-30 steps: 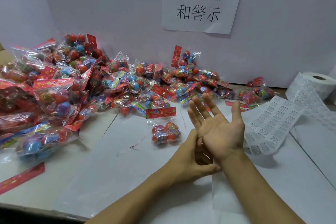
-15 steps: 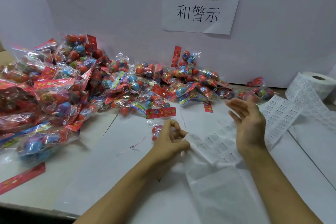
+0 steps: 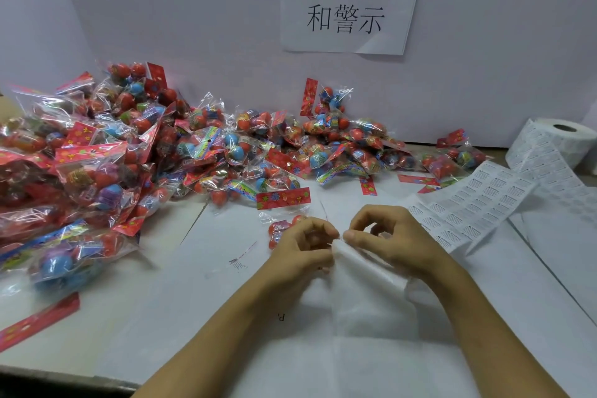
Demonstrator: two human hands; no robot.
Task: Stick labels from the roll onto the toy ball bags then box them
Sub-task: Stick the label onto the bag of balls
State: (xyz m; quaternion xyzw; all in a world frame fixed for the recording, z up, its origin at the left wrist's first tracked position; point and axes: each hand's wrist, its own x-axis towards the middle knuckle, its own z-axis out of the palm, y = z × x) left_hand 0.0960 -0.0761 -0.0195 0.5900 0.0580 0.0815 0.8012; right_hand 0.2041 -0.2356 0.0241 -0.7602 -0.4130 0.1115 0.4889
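Observation:
A white label roll (image 3: 563,139) stands at the far right, and its printed strip (image 3: 475,203) runs across the table toward me. My left hand (image 3: 303,247) and my right hand (image 3: 391,241) meet at the middle, both pinching the near end of the strip, whose bare backing paper (image 3: 371,294) hangs below them. One clear toy ball bag (image 3: 282,213) with a red header card lies just beyond my left hand, partly hidden by it. A big pile of the same bags (image 3: 129,152) fills the left and back of the table.
A white wall board with a printed paper sign (image 3: 350,0) stands close behind the pile. White paper sheets (image 3: 210,284) cover the table. A loose red header card (image 3: 35,323) lies at the front left. No box is in view.
My hands were pressed together over the table a second ago. They parted, my left hand took the strip's end, and my right hand has come left to pinch it too.

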